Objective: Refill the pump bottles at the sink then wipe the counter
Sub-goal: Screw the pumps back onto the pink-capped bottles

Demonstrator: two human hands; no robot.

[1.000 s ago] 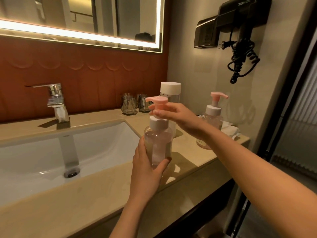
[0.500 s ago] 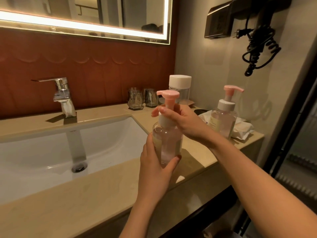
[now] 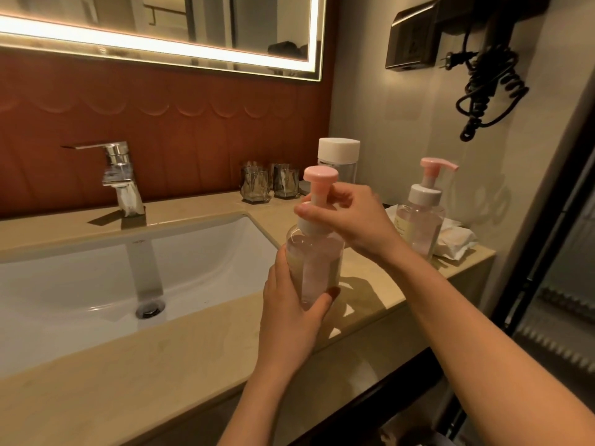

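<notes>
The person holds a clear pump bottle (image 3: 314, 265) upright over the beige counter (image 3: 128, 365), just right of the sink (image 3: 80, 272), which lies at nine o'clock from it. Whether the bottle's base touches the stone cannot be told. The left hand (image 3: 289, 310) wraps the lower body from seven o'clock, with the fingers curled round the far side and the thumb pressed across the front. The right hand (image 3: 357, 220) comes in from three o'clock, its fingers and thumb pinching the white screw collar (image 3: 307, 227) beneath the pink pump head (image 3: 321, 173). The step looks like turning that collar, though whether it is being loosened or tightened cannot be judged. To do it well, the left hand should act as the anchor, gripping low and firmly without squeezing, since the bottle seems well filled and could spill from a loose neck. The right hand should twist the collar only, not the stem, with the bottle kept vertical. Working nearer the basin would let drips fall there. At two o'clock a second pump bottle (image 3: 418, 226) stands beside a white tissue pack (image 3: 457, 244). At twelve o'clock is a white-capped bottle (image 3: 338, 149), likely the refill supply.
</notes>
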